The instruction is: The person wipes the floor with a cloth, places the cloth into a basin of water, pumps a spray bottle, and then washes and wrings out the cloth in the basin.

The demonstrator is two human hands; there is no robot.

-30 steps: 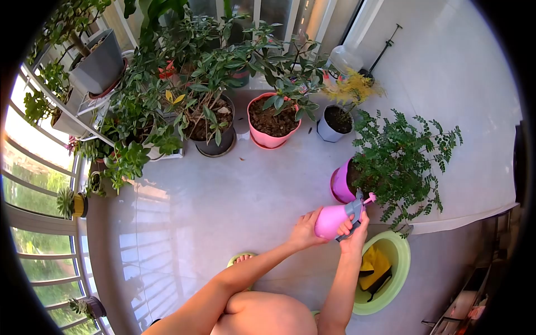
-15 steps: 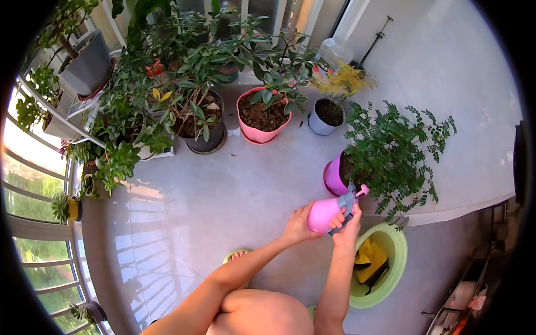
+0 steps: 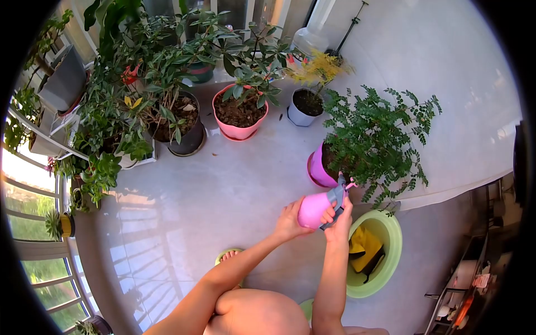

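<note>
Both hands [image 3: 287, 221] still clasping pink spray bottle [image 3: 314, 211], grip apparently unchanged, purple pot [image 3: 319, 166] further left in view

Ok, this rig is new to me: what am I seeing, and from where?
No machine here: just a bare-handed person, filmed by one head-worn camera looking forward and down. The left hand holds the base of a rounded pink spray bottle; the right hand grips it near its grey top. On the pale, shiny floor stand a leafy green plant in a purple pot, a wavy-rimmed pink pot, and a round light-green basin holding something yellow and black, too unclear to name.
</note>
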